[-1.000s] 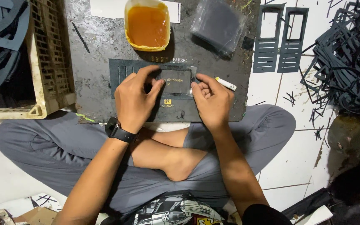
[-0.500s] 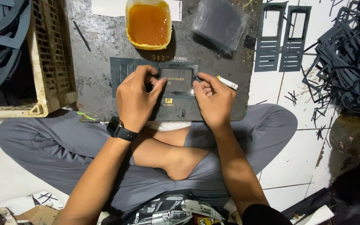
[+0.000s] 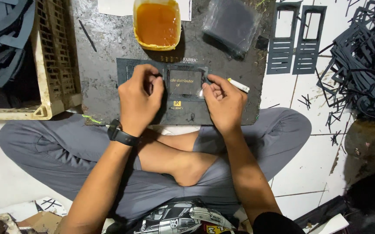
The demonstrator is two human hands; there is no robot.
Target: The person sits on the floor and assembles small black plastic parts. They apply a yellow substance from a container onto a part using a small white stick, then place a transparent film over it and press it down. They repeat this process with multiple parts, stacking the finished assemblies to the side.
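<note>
A dark cut-out panel (image 3: 187,110) with a clear window lies on a grey work board (image 3: 105,43) in front of me. My left hand (image 3: 137,97) presses down on the panel's left part, fingers curled at the window's edge. My right hand (image 3: 224,102) presses on the window's right edge, pinching a bit of clear film, with a white stick (image 3: 238,85) poking out past its fingers. I sit cross-legged behind the board.
A yellow tub of amber glue (image 3: 157,24) stands at the board's far edge. A clear bag of dark pieces (image 3: 233,24) lies to its right. A cream plastic crate (image 3: 44,65) with dark sheets sits left. Two cut-out panels (image 3: 296,39) and a scrap pile (image 3: 361,65) lie right.
Both hands have stayed on the panel, with the fingers shifting only slightly along the window's edges. The view has drifted a little.
</note>
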